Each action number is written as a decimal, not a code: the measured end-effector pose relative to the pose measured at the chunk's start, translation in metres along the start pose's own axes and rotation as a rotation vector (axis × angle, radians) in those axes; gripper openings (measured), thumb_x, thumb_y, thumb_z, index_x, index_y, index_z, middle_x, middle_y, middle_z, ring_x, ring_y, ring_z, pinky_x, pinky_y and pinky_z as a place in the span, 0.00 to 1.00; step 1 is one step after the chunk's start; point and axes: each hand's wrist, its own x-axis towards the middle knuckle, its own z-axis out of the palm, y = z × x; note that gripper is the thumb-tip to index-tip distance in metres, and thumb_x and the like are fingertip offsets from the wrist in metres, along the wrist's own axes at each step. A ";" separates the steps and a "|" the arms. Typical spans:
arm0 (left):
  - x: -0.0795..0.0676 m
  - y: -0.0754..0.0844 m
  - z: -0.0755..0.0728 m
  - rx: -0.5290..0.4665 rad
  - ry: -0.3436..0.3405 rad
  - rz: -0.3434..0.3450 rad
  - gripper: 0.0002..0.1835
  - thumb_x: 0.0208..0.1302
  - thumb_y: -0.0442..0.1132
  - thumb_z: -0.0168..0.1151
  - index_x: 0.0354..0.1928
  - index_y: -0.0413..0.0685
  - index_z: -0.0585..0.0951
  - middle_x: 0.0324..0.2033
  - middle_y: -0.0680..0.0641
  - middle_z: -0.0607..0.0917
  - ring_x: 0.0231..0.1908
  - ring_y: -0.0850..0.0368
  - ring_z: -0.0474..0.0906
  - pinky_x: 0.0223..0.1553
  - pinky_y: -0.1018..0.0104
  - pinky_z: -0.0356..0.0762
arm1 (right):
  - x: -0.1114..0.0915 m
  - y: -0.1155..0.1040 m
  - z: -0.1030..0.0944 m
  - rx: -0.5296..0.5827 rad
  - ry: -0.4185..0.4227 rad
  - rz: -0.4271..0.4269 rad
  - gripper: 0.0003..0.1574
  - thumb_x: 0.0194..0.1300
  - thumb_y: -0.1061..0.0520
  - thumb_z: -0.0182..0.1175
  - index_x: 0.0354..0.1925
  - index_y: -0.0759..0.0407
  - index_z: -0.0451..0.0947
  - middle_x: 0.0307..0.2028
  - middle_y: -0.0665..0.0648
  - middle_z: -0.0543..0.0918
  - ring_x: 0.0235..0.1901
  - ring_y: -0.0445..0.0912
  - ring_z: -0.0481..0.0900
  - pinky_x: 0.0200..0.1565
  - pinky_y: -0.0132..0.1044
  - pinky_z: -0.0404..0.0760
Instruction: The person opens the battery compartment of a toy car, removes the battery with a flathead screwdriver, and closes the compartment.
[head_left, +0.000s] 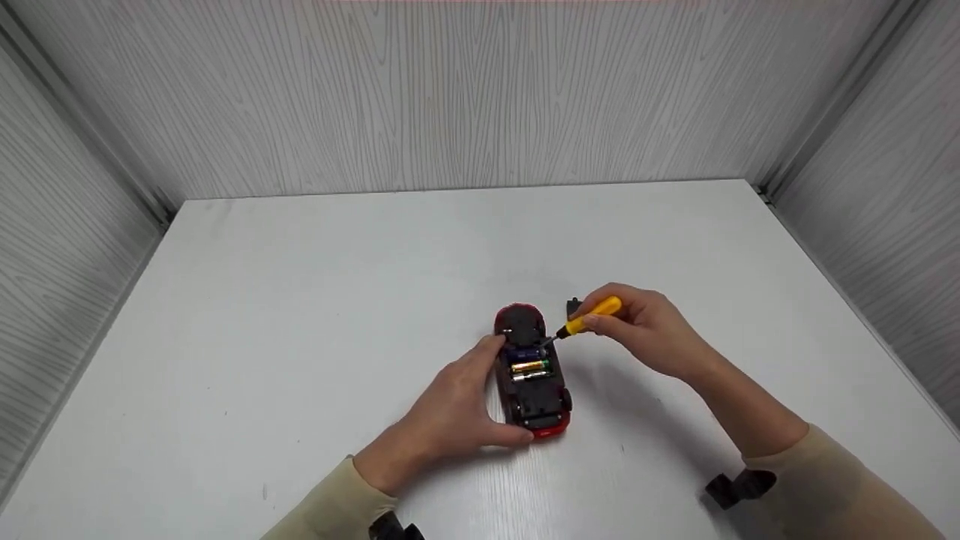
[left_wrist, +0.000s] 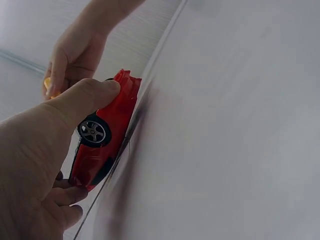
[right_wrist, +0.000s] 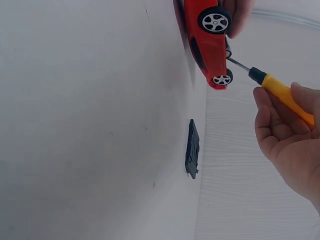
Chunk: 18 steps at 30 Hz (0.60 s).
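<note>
We see a red toy car [head_left: 538, 394] lying wheels up on the white counter [head_left: 315, 300], slightly toward 5 o'clock from the middle of the head view, its length running from 11 to 5. Its dark underside has an open bay with three batteries [head_left: 530, 367] side by side: a dark blue one nearest 12 o'clock, then a gold one with a green end, then a silvery one. From 8 o'clock, our left hand [head_left: 456, 401] grips the car, fingers at its 10 o'clock side and thumb at its 6 o'clock end. From 2 o'clock, our right hand [head_left: 649, 330] pinches the yellow handle of a screwdriver [head_left: 600, 310], whose tip reaches the dark blue battery's 3 o'clock end; we cannot tell whether they touch. A flat black piece [right_wrist: 192, 150] lies on the counter at the car's 1 o'clock, apart from it.
</note>
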 end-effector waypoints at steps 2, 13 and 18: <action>0.000 0.000 0.000 -0.004 0.005 0.018 0.66 0.45 0.55 0.88 0.81 0.38 0.59 0.77 0.44 0.69 0.73 0.52 0.68 0.74 0.55 0.66 | -0.001 -0.001 -0.001 -0.005 0.006 -0.008 0.07 0.76 0.56 0.66 0.50 0.54 0.86 0.42 0.53 0.89 0.39 0.51 0.84 0.41 0.34 0.83; 0.001 0.001 0.000 -0.002 0.026 0.061 0.65 0.45 0.54 0.89 0.79 0.35 0.60 0.74 0.44 0.71 0.70 0.52 0.72 0.73 0.55 0.69 | 0.000 -0.009 -0.005 -0.003 0.003 -0.038 0.06 0.76 0.58 0.65 0.49 0.56 0.84 0.41 0.55 0.89 0.39 0.49 0.87 0.43 0.35 0.85; 0.001 0.001 0.000 -0.004 0.032 0.076 0.65 0.45 0.53 0.89 0.79 0.35 0.61 0.74 0.44 0.72 0.70 0.53 0.72 0.72 0.56 0.69 | 0.001 -0.005 -0.004 0.016 0.010 -0.021 0.07 0.77 0.57 0.64 0.49 0.58 0.83 0.41 0.56 0.90 0.40 0.49 0.87 0.45 0.34 0.86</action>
